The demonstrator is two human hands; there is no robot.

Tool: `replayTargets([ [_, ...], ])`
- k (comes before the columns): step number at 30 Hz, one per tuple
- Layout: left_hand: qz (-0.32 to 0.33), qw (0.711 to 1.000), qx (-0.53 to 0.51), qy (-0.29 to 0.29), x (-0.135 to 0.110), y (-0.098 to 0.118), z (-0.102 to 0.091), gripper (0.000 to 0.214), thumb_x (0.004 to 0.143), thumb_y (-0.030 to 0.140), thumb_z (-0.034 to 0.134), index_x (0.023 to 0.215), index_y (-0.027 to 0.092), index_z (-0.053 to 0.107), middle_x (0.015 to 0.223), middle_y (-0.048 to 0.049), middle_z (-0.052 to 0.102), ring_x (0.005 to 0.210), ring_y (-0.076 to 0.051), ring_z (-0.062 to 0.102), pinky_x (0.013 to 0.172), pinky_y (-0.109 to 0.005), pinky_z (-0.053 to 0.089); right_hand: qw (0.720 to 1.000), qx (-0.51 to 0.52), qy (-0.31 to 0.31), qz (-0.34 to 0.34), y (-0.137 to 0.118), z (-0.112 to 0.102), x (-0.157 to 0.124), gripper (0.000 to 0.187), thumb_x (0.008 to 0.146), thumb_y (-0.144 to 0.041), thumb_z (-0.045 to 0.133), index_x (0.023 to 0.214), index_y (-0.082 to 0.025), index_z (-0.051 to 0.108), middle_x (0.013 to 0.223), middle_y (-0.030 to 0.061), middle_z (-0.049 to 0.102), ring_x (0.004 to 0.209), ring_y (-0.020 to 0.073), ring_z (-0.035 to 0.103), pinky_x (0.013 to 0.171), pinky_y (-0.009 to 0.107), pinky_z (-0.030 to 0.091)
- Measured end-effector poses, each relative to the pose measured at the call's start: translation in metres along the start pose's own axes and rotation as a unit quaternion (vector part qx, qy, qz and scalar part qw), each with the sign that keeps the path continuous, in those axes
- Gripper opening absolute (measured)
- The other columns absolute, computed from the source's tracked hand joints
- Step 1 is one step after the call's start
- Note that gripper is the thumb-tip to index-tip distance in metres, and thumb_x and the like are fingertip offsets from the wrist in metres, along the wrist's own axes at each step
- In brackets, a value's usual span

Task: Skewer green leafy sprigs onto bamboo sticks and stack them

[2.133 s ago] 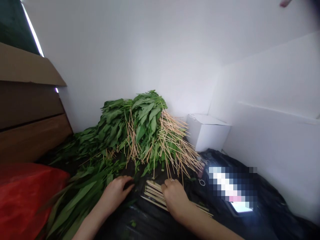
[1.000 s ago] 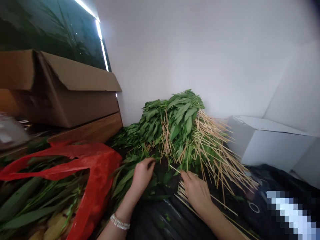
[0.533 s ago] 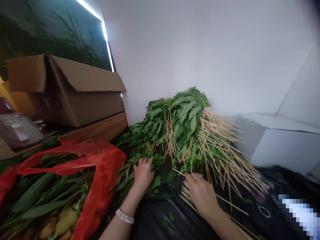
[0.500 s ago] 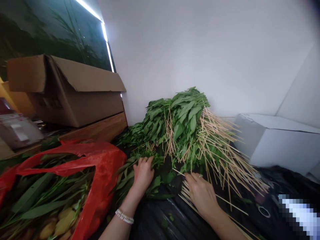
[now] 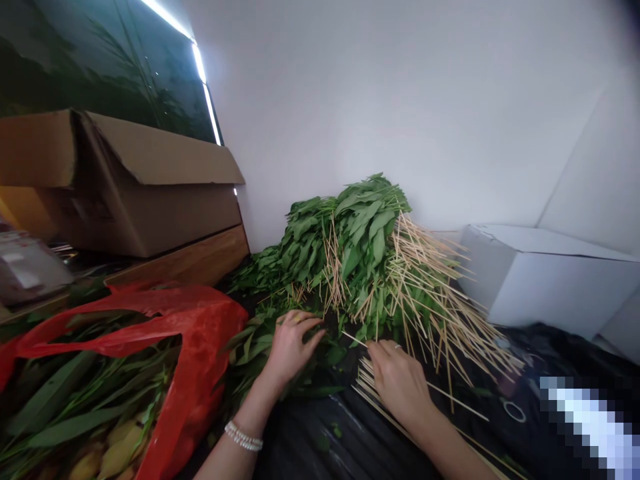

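Note:
My right hand (image 5: 400, 377) is closed around a thin bamboo skewer (image 5: 455, 402), whose pale tip sticks out to the left of the fingers. Under that hand lies a bundle of more skewers (image 5: 367, 380). My left hand (image 5: 293, 347) is above loose green leaves (image 5: 250, 353), with thumb and fingers drawn together toward the skewer's tip. Whatever is between those fingertips is too small and dark to make out. Behind both hands rises a heap of leafy greens threaded on skewers (image 5: 367, 220), their bare sticks (image 5: 435, 287) fanning out to the right.
At left is a red plastic bag (image 5: 210, 340) holding long leaves and yellowish roots or tubers. An open cardboard box (image 5: 165, 213) stands behind it on a wooden ledge. A white box (image 5: 555, 280) sits at right by the wall. Black plastic sheeting (image 5: 300, 440) covers the work surface.
My left hand has lifted out of the leaves and turned right, its fingertips now nearer the skewer tip. The right hand keeps its hold on the skewer. The view has shifted slightly right.

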State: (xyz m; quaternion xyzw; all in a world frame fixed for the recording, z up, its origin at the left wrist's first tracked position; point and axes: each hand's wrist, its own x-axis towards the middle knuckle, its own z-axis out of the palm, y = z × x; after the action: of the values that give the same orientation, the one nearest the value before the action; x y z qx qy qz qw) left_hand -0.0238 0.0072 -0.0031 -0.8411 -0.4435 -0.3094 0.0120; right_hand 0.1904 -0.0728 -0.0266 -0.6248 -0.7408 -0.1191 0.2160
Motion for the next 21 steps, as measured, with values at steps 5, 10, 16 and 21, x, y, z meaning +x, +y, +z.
replayTargets([
  [5, 0.052, 0.997, 0.016, -0.055, -0.002, 0.007, 0.011, 0.02, 0.088, 0.027, 0.051, 0.098, 0.025, 0.068, 0.1, -0.0042, 0.068, 0.098, -0.021, 0.052, 0.081, -0.036, 0.037, 1.0, 0.004, 0.006, 0.003, 0.0, 0.0, 0.001, 0.025, 0.089, -0.01, 0.039, 0.096, -0.022, 0.06, 0.082, 0.0022, 0.06, 0.08, 0.0178, 0.054, 0.066, 0.027, 0.035],
  [10, 0.058, 0.992, 0.07, -0.087, -0.004, 0.005, 0.023, 0.027, 0.082, 0.013, 0.056, 0.105, 0.025, 0.064, 0.101, -0.0038, 0.068, 0.102, -0.024, 0.051, 0.08, -0.038, 0.034, 1.0, 0.009, 0.007, 0.002, -0.001, 0.0, 0.002, 0.021, 0.089, -0.011, 0.041, 0.091, -0.021, 0.059, 0.083, 0.002, 0.06, 0.081, 0.0173, 0.053, 0.067, 0.026, 0.034],
  [16, 0.033, 0.991, 0.121, -0.046, 0.0, 0.001, 0.02, 0.02, 0.082, 0.017, 0.055, 0.095, 0.025, 0.068, 0.094, -0.0047, 0.068, 0.097, -0.025, 0.052, 0.077, -0.037, 0.034, 1.0, 0.005, -0.005, 0.006, -0.002, 0.0, 0.004, 0.018, 0.088, -0.012, 0.043, 0.088, -0.021, 0.059, 0.083, 0.0018, 0.06, 0.08, 0.0162, 0.052, 0.067, 0.026, 0.034],
  [21, 0.012, 0.991, 0.133, -0.022, 0.0, 0.001, 0.016, 0.015, 0.082, 0.024, 0.057, 0.089, 0.026, 0.069, 0.09, -0.0034, 0.068, 0.093, -0.024, 0.054, 0.071, -0.035, 0.034, 1.0, 0.005, -0.008, 0.01, -0.002, -0.002, 0.004, 0.019, 0.087, -0.011, 0.043, 0.089, -0.021, 0.059, 0.083, 0.0016, 0.06, 0.08, 0.0157, 0.053, 0.067, 0.025, 0.035],
])
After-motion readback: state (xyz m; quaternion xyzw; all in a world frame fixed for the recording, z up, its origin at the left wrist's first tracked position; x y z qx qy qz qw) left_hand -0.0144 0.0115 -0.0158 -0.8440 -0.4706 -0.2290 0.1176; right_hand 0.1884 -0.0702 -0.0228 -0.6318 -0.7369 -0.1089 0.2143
